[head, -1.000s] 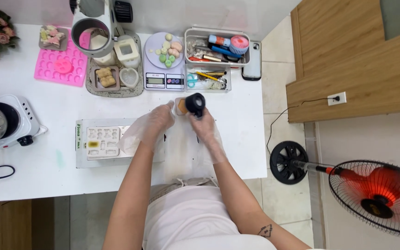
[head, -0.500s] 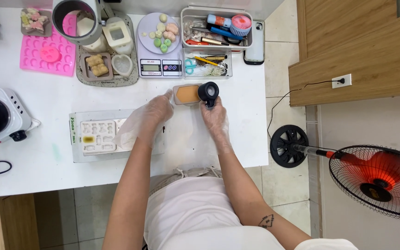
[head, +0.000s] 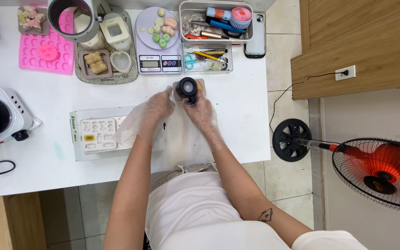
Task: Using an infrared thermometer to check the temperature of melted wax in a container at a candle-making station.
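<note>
**Gloved hands on a black tool at mid-bench**

The right hand (head: 203, 112) grips a black round-headed tool (head: 188, 89) over a small tan tray (head: 199, 84); the left hand (head: 157, 104) touches the tray's left edge. A white mould (head: 99, 134) lies left, a digital scale (head: 158, 62) toward the bench's far edge.

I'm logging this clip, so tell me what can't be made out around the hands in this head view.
- Small tan dish: contents hidden by the black cup over it.
- Right hand: grip on the cup blurred by its clear glove.
- Left hand: contact with the dish too small to tell.
- White mould tray: right part covered by the left glove.
</note>
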